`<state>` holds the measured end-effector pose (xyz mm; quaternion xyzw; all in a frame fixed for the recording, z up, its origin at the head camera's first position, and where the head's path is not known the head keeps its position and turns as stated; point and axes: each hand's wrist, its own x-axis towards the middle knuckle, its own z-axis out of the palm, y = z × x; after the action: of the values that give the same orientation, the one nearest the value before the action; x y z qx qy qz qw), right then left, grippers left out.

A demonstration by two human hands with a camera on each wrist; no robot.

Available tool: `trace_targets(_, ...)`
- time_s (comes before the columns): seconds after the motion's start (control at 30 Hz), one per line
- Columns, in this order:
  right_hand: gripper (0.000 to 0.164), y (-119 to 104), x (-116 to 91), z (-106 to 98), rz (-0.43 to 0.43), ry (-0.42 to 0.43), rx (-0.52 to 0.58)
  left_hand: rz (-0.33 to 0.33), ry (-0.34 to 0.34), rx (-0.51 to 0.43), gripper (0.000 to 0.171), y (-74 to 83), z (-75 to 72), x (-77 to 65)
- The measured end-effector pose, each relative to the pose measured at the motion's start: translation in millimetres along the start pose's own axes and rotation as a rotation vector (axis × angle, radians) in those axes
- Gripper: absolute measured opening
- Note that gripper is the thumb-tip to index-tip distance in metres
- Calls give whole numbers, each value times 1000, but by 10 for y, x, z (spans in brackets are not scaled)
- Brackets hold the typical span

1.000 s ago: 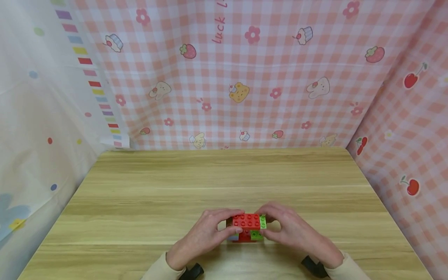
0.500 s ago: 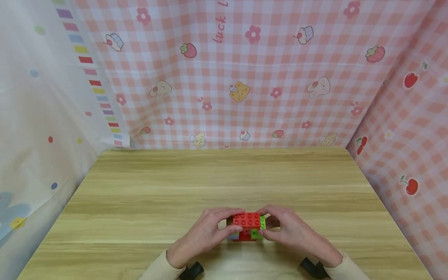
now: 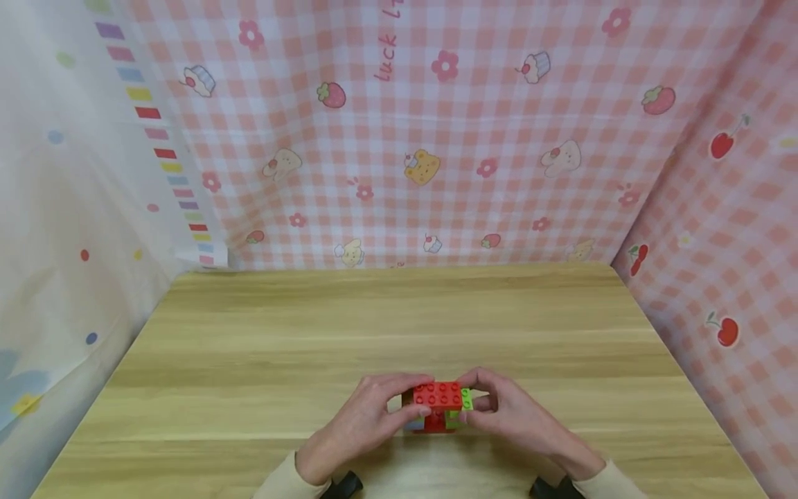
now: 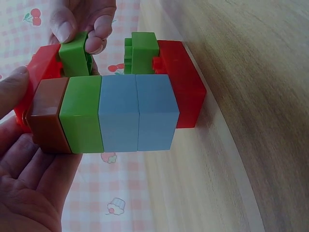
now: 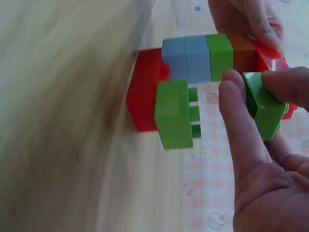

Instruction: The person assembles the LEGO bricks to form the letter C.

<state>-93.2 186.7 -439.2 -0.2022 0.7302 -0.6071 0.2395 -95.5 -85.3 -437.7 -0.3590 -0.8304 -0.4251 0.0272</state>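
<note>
A toy brick frame stands on the table. Its red base brick [image 4: 186,87] carries a column of two blue bricks [image 4: 137,113], a green brick [image 4: 81,114] and a brown brick [image 4: 47,116]. Across the top lies a studded red brick [image 3: 438,395]; my left hand [image 3: 368,412] grips its left end between thumb and fingers. My right hand [image 3: 508,412] pinches another green brick [image 5: 267,106], tilted, hollow side down, at the red brick's right end. Whether its studs are joined there I cannot tell. Below, apart from it, a green brick [image 5: 174,115] sits on the base.
The wooden table [image 3: 249,346] reaches back to a pink checked cloth [image 3: 386,132]. A white spotted cloth [image 3: 75,208] hangs at left, a cherry cloth [image 3: 717,277] at right. Black straps [image 3: 341,485] show near both wrists.
The head view has shifted slightly. My right fingers have shifted a little around the green brick, and the lower green brick is more covered. My left hand keeps its grip on the red brick.
</note>
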Motion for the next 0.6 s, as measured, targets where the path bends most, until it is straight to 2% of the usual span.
trace_targets(0.23, 42, 44, -16, 24, 9, 7, 78, 4, -2, 6, 39, 13, 12, 1)
trace_targets(0.43, 41, 64, -9, 24, -4, 13, 101, -9, -15, 1, 40, 24, 9, 6)
trace_targets(0.6, 41, 57, -9, 37, -13, 24, 100, 12, -10, 18, 39, 24, 6, 4)
